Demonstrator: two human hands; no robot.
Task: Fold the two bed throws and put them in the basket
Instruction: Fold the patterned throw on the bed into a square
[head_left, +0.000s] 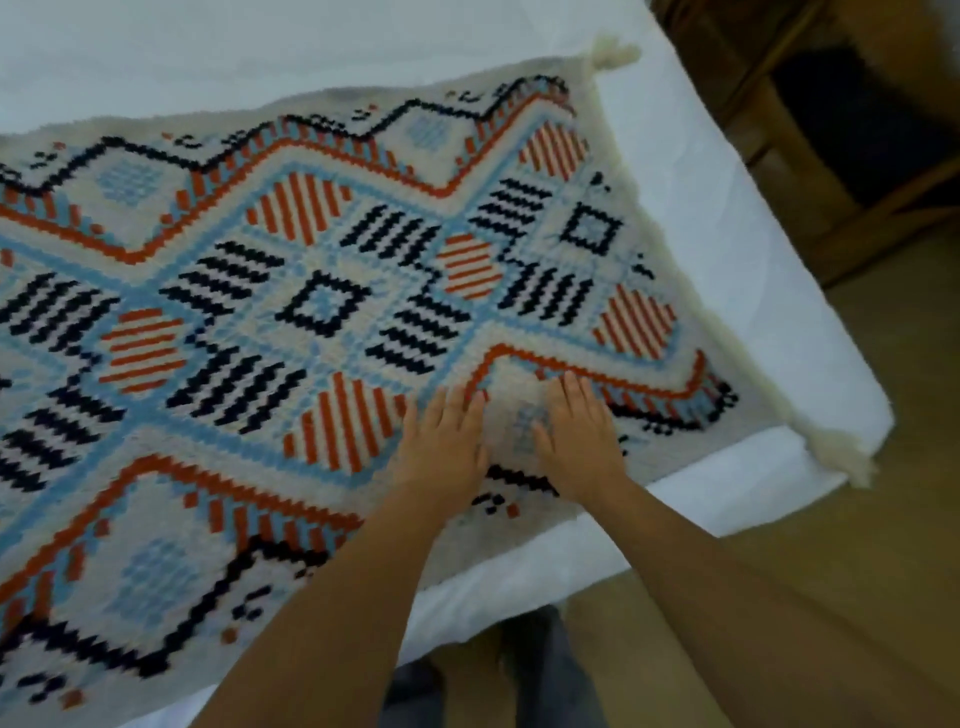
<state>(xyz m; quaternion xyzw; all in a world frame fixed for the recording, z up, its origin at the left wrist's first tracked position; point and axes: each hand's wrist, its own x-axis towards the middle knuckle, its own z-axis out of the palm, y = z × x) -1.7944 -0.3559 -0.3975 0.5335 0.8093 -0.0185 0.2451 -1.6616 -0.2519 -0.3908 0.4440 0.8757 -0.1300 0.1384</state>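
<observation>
Cream throw with a geometric pattern on a white bed

The throw (322, 291) was cream, with orange and black zigzag lines, light blue bands, diamonds striped in orange or black, small black squares, and cream tassels (615, 52) at the corners. The bed sheet (727, 218) was plain white, the floor (883, 395) tan.

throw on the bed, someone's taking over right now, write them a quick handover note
Left hand: flat, palm down on the patterned throw, gripping nothing.
Right hand: the same, beside the left, near the throw's near edge.
Throw: spread flat on the white bed, tufted corners at the bed's end, no fold visible.
Second throw and basket: not in view.
Done: nothing of the folding, by the look of it.
Left: fold this throw, fold the other, put both in the basket.
</observation>
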